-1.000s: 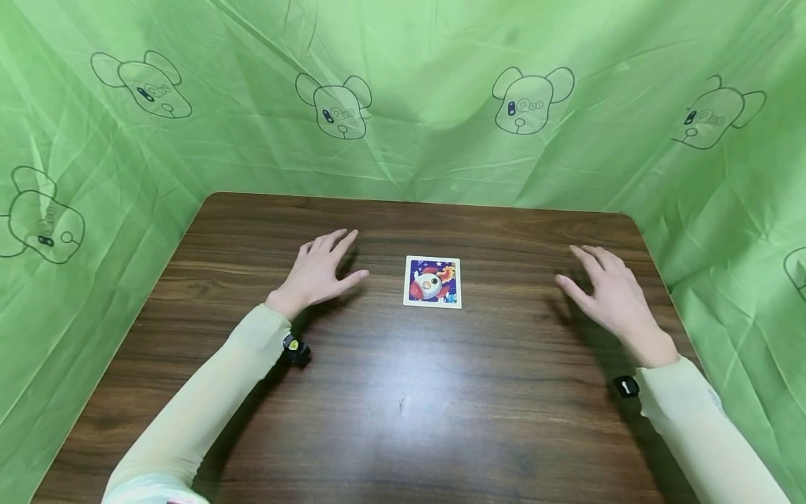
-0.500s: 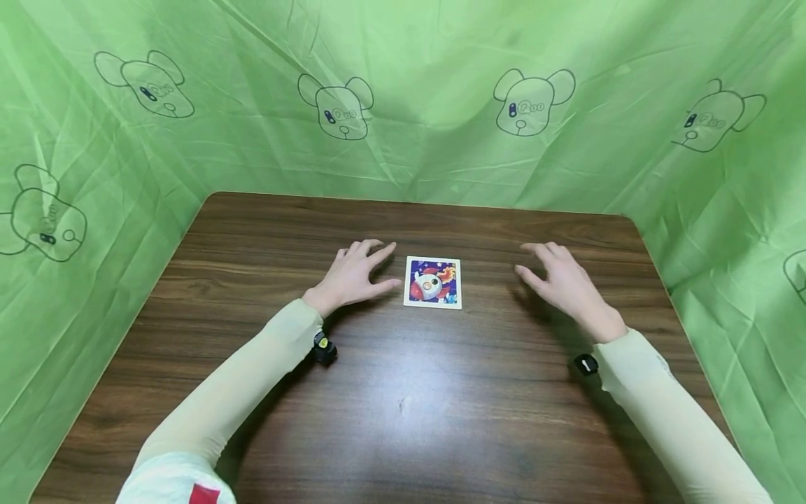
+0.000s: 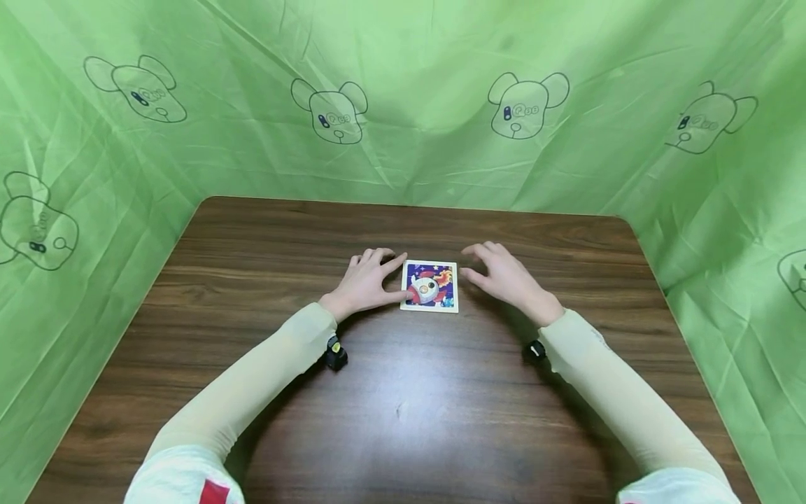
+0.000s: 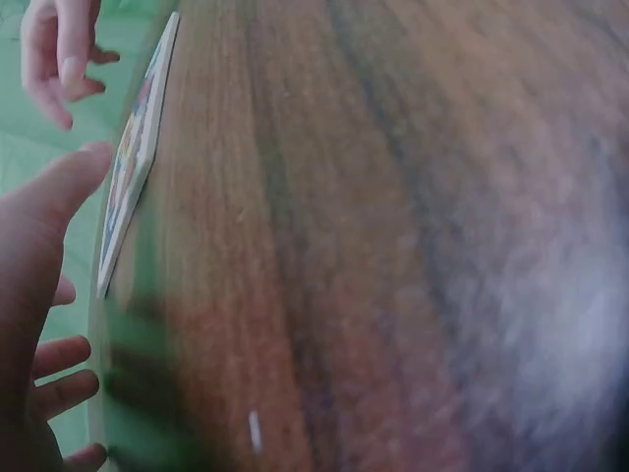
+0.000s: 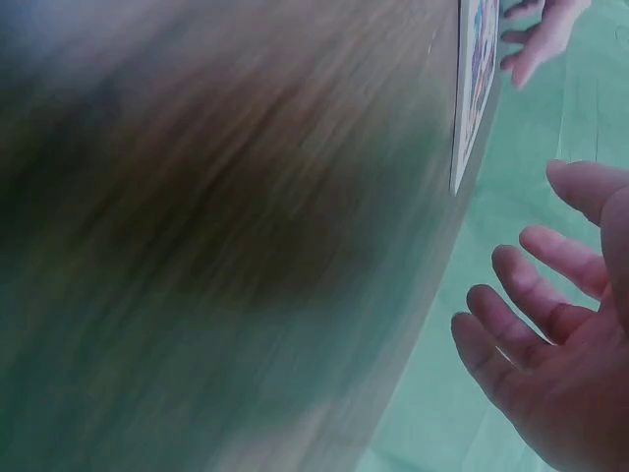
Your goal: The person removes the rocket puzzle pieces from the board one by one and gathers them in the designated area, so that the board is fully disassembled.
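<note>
A square picture board (image 3: 431,287) with a white border and a cartoon rocket on dark blue lies flat on the table. My left hand (image 3: 368,281) is at its left side, thumb and forefinger spread. From above, the thumb overlaps the lower left of the picture; in the left wrist view the thumb (image 4: 69,187) seems just above the board (image 4: 123,187), and contact is unclear. Just off the right edge hovers my right hand (image 3: 504,274), fingers loosely bent and holding nothing. The right wrist view shows the board (image 5: 476,88) beyond those spread fingers (image 5: 521,295).
The dark wood-grain table (image 3: 403,392) has rounded far corners. Green cloth (image 3: 428,161) with bear-head outlines hangs behind and at both sides. A small black device (image 3: 336,355) sits at my left wrist and another black device (image 3: 535,351) at my right.
Both hands have moved inward toward the board, the right one the farther. The left thumb now overlaps its edge from above. The board stays on the table; the head view has shifted slightly.
</note>
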Demonstrator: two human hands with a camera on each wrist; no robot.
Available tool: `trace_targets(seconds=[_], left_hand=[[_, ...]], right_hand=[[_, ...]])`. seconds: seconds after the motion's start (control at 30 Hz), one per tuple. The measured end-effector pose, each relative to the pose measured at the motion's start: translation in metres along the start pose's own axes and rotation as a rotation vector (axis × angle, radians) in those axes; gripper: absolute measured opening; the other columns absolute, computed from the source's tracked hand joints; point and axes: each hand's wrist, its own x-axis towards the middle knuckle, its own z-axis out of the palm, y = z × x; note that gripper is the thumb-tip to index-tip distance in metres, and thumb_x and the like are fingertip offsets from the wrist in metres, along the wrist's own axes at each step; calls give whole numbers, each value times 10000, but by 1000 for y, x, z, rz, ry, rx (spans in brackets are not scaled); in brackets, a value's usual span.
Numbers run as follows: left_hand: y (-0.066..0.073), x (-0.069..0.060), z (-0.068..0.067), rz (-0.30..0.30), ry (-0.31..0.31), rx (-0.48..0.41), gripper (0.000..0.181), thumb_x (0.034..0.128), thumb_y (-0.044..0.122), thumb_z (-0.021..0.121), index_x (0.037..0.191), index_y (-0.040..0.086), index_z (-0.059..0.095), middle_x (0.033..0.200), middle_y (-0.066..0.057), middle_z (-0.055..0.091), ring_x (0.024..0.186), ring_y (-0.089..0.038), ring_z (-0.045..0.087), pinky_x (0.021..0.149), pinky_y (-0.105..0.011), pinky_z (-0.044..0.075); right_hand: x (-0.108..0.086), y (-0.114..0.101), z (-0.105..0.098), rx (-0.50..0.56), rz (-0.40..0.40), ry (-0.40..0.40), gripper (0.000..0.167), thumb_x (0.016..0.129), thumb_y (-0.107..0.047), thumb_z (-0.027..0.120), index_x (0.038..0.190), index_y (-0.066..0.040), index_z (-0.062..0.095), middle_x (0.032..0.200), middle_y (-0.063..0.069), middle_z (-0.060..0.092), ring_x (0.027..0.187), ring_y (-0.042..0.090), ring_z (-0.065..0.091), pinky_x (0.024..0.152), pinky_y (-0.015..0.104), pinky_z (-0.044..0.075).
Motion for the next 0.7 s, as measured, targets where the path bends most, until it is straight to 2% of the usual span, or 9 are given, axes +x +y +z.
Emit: trace_targets(seconds=[0.23,0.47,0.7], left_hand=[[0,-1,3,10,6,20,907,897,728,639,1624,245,390,1574,-109,410,1370,-321,395,1043,-525,333],[1,-2,3,2,26,15,854,894,687,678,1573,206,488,1560,-110,434,1350,-332,409,1036,-528,336],[3,0,7,-33,45,-20,830,905,711,639,1557,214,511,1583,-98,423,1386,-325,390,1052,-524,324]], right_hand=[[25,-17,18,29,-58,-63,415,997,-304,711,1337,-73,651,1141,133,638,1099,311,583,951,501,505],[46,-32,33,81,-144,-142,418,977,-269,751,1327,-60,659,1075,119,631,1008,282,582,928,470,492],[57,-35,41,77,-156,-237,437,985,-254,745,1385,-105,651,1108,98,593,1029,265,552,930,438,484]])
